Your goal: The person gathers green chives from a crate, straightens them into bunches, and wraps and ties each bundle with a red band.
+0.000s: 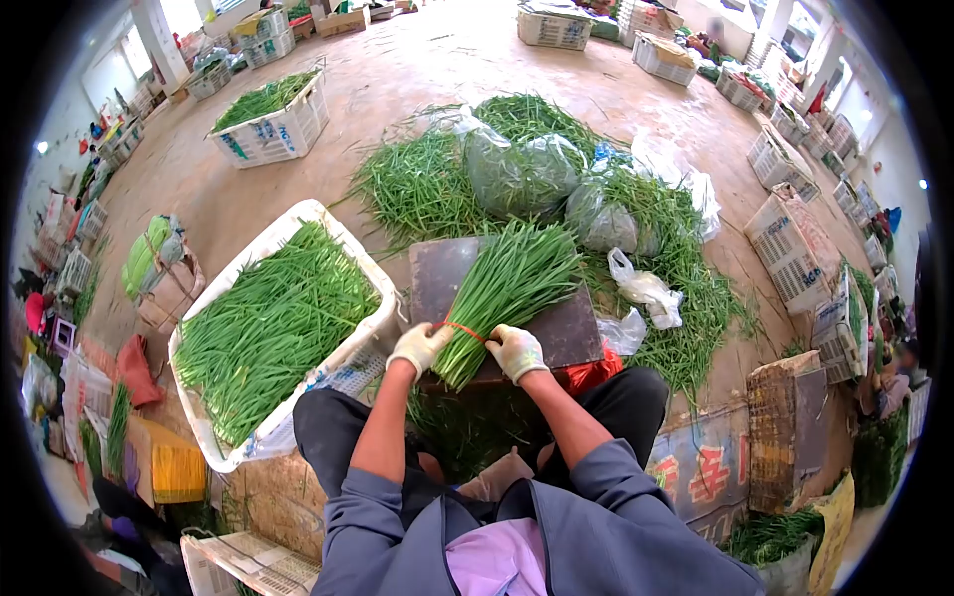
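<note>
1. Left hand [420, 348], gloved: fingers together, clamped on the red band [463, 329] at the left edge of the green bundle [512, 288].
2. Right hand [517, 353], gloved: fingers together, clamped on the same band at the bundle's right edge.
3. Green bundle: located on the dark work surface [437, 270] before the person; long leaves point forward and right, short ends toward the lap. The band crosses near the short ends.
4. White crate [231, 459]: left of the work surface, filled with green stalks [273, 333].
5. Loose stalks [417, 189]: heaped on the floor [397, 60] beyond and right of the work surface, around clear plastic bags [522, 174].
6. Second crate [283, 137]: farther forward, left side, holding greens.
</note>
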Demonstrator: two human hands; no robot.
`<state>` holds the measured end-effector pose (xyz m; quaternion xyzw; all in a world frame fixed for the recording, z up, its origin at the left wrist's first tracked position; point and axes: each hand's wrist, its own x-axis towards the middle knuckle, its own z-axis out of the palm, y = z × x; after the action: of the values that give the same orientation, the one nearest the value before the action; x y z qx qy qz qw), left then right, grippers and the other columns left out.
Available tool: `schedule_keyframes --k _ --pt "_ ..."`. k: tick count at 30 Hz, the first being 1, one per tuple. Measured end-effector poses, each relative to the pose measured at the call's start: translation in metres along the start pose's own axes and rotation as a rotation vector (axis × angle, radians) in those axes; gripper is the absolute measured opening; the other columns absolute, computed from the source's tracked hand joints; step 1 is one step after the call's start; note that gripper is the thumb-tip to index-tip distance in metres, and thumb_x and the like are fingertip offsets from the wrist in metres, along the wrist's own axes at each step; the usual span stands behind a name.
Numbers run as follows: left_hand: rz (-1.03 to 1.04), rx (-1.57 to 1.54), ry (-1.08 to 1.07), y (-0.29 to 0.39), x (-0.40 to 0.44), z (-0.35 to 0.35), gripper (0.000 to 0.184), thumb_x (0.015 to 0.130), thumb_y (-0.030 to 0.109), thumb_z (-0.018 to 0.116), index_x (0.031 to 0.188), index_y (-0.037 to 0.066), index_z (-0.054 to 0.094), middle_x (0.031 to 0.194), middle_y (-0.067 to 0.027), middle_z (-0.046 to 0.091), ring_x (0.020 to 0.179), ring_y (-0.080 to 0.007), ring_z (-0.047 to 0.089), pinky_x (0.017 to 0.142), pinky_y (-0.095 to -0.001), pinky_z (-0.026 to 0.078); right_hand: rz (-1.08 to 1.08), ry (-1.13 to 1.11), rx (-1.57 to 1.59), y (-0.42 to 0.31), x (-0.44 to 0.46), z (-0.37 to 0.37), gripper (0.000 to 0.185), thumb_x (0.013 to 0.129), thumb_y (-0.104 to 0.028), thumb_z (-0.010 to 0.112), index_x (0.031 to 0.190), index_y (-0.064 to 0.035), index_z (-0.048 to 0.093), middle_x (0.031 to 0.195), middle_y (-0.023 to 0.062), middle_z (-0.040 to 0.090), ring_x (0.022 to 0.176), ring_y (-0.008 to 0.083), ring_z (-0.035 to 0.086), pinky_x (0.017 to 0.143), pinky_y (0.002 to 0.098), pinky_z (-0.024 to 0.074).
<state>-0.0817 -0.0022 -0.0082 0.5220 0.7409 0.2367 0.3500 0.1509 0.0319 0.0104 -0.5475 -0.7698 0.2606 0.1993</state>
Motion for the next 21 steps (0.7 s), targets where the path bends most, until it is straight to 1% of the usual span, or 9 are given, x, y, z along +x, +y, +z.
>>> schedule_keyframes --k 1,2,3,5,8,12,17,19,21 --pt "0.015 0.031 -0.01 0.011 -0.007 0.005 0.073 0.083 0.053 0.07 0.128 -0.003 0.057 0.119 -0.023 0.065 0.112 -0.0331 0.062 0.096 -0.0381 0.047 0.004 0.015 0.01 -0.004 -0.001 -0.003 0.019 0.083 -0.029 0.069 0.089 -0.0114 0.071 0.085 0.0126 0.071 0.084 0.0328 0.068 0.075 0.0442 0.0535" --pt "0.016 -0.02 -0.136 0.019 -0.015 0.006 0.086 0.076 0.059 0.073 0.13 -0.004 0.052 0.122 -0.0249 0.063 0.115 -0.0354 0.06 0.096 -0.0389 0.047 -0.006 0.037 0.027 -0.008 -0.003 -0.006 0.018 0.083 -0.028 0.069 0.088 -0.0113 0.07 0.084 0.0125 0.07 0.083 0.0327 0.068 0.073 0.0439 0.0534" --pt "-0.04 0.182 -0.105 0.046 -0.031 -0.002 0.093 0.069 0.057 0.079 0.132 -0.004 0.047 0.122 -0.0258 0.062 0.115 -0.0372 0.06 0.096 -0.0398 0.047 -0.018 0.06 0.044 -0.013 -0.001 -0.009 0.017 0.083 -0.027 0.069 0.088 -0.0112 0.07 0.083 0.0124 0.07 0.082 0.0327 0.067 0.072 0.0436 0.0533" --pt "-0.073 0.313 -0.08 0.061 -0.043 0.004 0.102 0.064 0.052 0.083 0.137 -0.003 0.039 0.122 -0.0253 0.061 0.114 -0.0361 0.059 0.096 -0.0402 0.048 -0.106 0.132 0.115 -0.02 0.0 -0.013 0.016 0.083 -0.026 0.07 0.087 -0.0106 0.07 0.082 0.0123 0.07 0.08 0.0326 0.067 0.071 0.0433 0.053" --pt "-0.07 0.438 -0.056 0.064 -0.051 0.018 0.108 0.063 0.051 0.084 0.142 -0.003 0.031 0.124 -0.0213 0.059 0.114 -0.0325 0.06 0.094 -0.0396 0.049 -0.148 0.138 0.087 -0.027 0.001 -0.013 0.016 0.082 -0.025 0.071 0.087 -0.01 0.071 0.084 0.0122 0.069 0.08 0.032 0.067 0.071 0.0414 0.0532" --pt "0.014 0.553 0.072 0.061 -0.063 0.04 0.102 0.067 0.041 0.085 0.142 -0.003 0.03 0.119 -0.018 0.057 0.108 -0.033 0.06 0.089 -0.0421 0.05 -0.145 0.1 -0.009 -0.027 0.004 -0.003 0.02 0.08 -0.029 0.073 0.086 -0.0098 0.071 0.084 0.012 0.069 0.081 0.0319 0.067 0.071 0.0416 0.0535" --pt "0.095 0.611 0.139 0.062 -0.069 0.048 0.101 0.066 0.038 0.086 0.141 -0.003 0.031 0.115 -0.0161 0.058 0.106 -0.0319 0.059 0.086 -0.0419 0.048 -0.159 -0.027 -0.208 -0.03 0.003 -0.001 0.024 0.083 -0.035 0.068 0.085 -0.011 0.07 0.082 0.0128 0.068 0.078 0.0334 0.067 0.07 0.0453 0.053" --pt "0.086 0.613 0.096 0.064 -0.069 0.045 0.099 0.068 0.036 0.085 0.142 0.0 0.03 0.119 -0.0168 0.056 0.11 -0.0335 0.057 0.09 -0.0425 0.047 -0.184 -0.018 -0.201 -0.028 0.004 -0.005 0.02 0.082 -0.031 0.068 0.082 -0.0106 0.069 0.08 0.013 0.068 0.075 0.034 0.067 0.068 0.0457 0.0532" --pt "0.13 0.633 0.141 0.061 -0.064 0.044 0.094 0.066 0.031 0.086 0.139 0.001 0.035 0.114 -0.0144 0.057 0.105 -0.0321 0.058 0.086 -0.0421 0.047 -0.149 0.133 -0.192 -0.025 0.008 -0.01 0.018 0.081 -0.028 0.067 0.077 -0.0099 0.069 0.077 0.0127 0.068 0.073 0.0344 0.067 0.065 0.0459 0.0533"
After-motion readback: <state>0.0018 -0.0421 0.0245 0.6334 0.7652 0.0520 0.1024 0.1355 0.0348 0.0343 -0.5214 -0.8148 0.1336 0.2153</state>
